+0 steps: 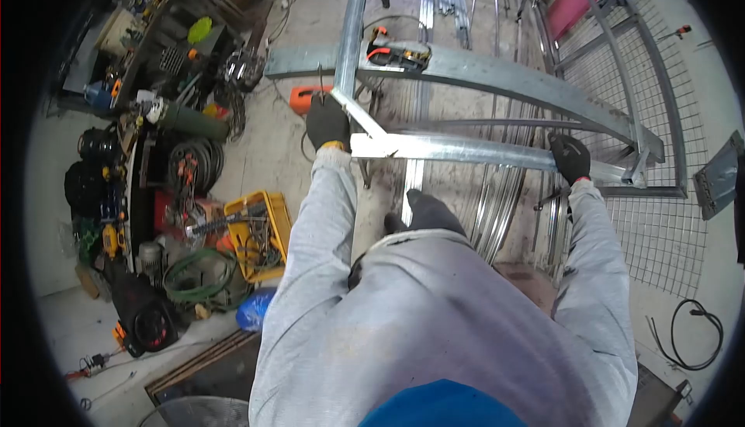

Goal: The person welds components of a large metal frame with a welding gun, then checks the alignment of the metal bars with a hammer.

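Cross bar (466, 150) lies level before the person, left hand (327, 122) at its left end, right hand (570, 157) on it near the right end. Behind the bar a curved beam (504, 78) spans left to right; a power tool (397, 53) rests on it, just right of the long rail (353, 24) running away. Mesh panel (660, 225) lies right of the frame. Crate (260, 233) and hose coil (198, 272) sit on the floor, left

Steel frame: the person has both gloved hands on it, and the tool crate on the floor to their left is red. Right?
Not quite: the head view shows the tool crate is yellow, not red. The rest stands: left hand and right hand, both gloved, are on the steel frame.
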The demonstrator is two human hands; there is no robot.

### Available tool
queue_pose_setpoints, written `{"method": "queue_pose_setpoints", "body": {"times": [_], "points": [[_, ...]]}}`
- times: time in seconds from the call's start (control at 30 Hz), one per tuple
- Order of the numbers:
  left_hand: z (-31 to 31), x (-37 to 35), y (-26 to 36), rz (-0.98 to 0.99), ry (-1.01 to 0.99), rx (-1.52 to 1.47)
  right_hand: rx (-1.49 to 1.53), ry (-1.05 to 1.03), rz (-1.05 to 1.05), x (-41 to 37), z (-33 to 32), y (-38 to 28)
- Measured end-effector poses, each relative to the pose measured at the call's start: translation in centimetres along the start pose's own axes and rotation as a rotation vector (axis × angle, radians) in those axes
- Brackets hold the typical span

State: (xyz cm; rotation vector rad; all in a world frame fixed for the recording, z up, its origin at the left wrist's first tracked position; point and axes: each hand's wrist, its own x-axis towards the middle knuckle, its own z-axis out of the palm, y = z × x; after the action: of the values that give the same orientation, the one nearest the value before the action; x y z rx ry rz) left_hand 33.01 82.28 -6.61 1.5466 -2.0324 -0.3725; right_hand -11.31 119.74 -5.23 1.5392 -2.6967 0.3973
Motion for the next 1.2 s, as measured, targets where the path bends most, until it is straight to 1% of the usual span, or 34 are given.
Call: {"method": "queue_pose_setpoints", "body": {"times": [0.03, 0.07, 0.1, 0.17, 0.2, 0.23, 0.3, 0.33, 0.37, 0.43, 0.47, 0.5, 0.57, 0.6, 0.63, 0.67, 0.7, 0.77, 0.83, 0.9, 0.97, 1.0, 1.03, 1.07, 1.1, 1.17, 1.2], "points": [[0.1, 0.1, -0.1, -0.006, -0.002, 0.041, 0.001, 0.033, -0.009, 0.0, 0.5, 1.1], [0.9, 0.5, -1.0, 0.001, -0.009, 0.013, 0.000, 0.071, -0.016, 0.2, 0.8, 1.3], [1.5, 0.4, -1.9, 0.147, 0.048, 0.165, 0.003, 0.050, -0.018, 0.1, 1.2, 1.4], [1.8, 0.4, -2.1, 0.127, 0.081, 0.122, -0.056, -0.009, 0.002, 0.3, 0.3, 1.3], [2.0, 0.5, -2.5, 0.203, 0.100, 0.202, -0.056, -0.010, 0.021, 0.4, 0.3, 1.1], [1.9, 0.4, -2.4, 0.197, 0.089, 0.205, -0.057, -0.023, 0.021, 0.4, 0.6, 1.3], [1.4, 0.4, -1.8, 0.201, 0.085, 0.212, -0.005, 0.087, -0.015, 0.1, 1.0, 1.8], [1.9, 0.4, -2.3, 0.222, 0.104, 0.242, -0.018, 0.026, 0.010, 0.2, 0.8, 1.9], [2.4, 0.7, -2.6, 0.215, 0.104, 0.247, -0.015, 0.020, 0.004, 0.3, 0.8, 1.8], [3.2, 1.0, -3.1, 0.045, 0.086, 0.063, -0.048, -0.018, 0.071, 0.4, 0.7, 1.5], [3.0, 1.0, -2.9, 0.024, 0.093, 0.028, -0.045, -0.021, 0.066, 0.4, 0.1, 0.7], [2.7, 0.9, -2.8, 0.022, 0.094, 0.030, -0.047, -0.037, 0.060, 0.4, -0.5, 0.0], [1.7, 0.5, -2.0, 0.140, 0.075, 0.137, -0.050, -0.054, 0.054, 0.1, -0.5, 0.3], [1.3, 0.6, -1.4, 0.137, 0.079, 0.139, -0.057, -0.021, 0.003, 0.2, -0.3, 0.3], [1.4, 0.7, -1.2, 0.009, 0.064, 0.001, -0.062, 0.014, -0.048, 0.4, -0.3, 0.4], [1.3, 0.8, -1.1, -0.119, 0.052, -0.136, -0.060, 0.016, -0.056, 0.5, -0.3, 0.6], [1.1, 0.8, -1.2, -0.126, 0.060, -0.133, -0.052, 0.004, -0.043, 0.4, -0.3, 0.7], [2.2, 0.9, -3.1, 0.197, 0.151, 0.194, -0.037, -0.013, -0.044, 0.3, -0.6, 0.1], [2.8, 1.2, -4.4, 0.208, 0.153, 0.268, 0.033, -0.032, 0.035, 0.2, -0.8, -0.1], [2.7, 1.0, -4.9, 0.232, 0.210, 0.282, 0.024, -0.054, 0.028, 0.3, -0.9, -0.2], [2.9, 1.1, -5.1, 0.205, 0.194, 0.288, 0.000, -0.025, -0.018, 0.4, -0.7, 0.1], [3.0, 1.1, -5.0, 0.194, 0.228, 0.254, -0.001, -0.026, -0.025, 0.5, -0.6, 0.4], [2.7, 1.1, -4.7, 0.182, 0.261, 0.220, -0.043, -0.074, 0.010, 0.6, -0.7, 0.3], [2.4, 1.2, -4.5, 0.145, 0.272, 0.175, -0.085, -0.121, 0.045, 0.7, -0.8, 0.3], [2.2, 1.0, -4.0, 0.139, 0.274, 0.177, -0.086, -0.123, 0.039, 0.6, -0.8, 0.2], [-0.9, 0.2, 0.1, -0.522, 0.487, -1.159, -0.051, -0.039, -0.039, 0.5, -0.9, -0.2], [-1.4, -0.3, 0.0, -0.475, 0.510, -1.276, -0.049, -0.039, -0.044, 0.5, -0.6, 0.2]]}}
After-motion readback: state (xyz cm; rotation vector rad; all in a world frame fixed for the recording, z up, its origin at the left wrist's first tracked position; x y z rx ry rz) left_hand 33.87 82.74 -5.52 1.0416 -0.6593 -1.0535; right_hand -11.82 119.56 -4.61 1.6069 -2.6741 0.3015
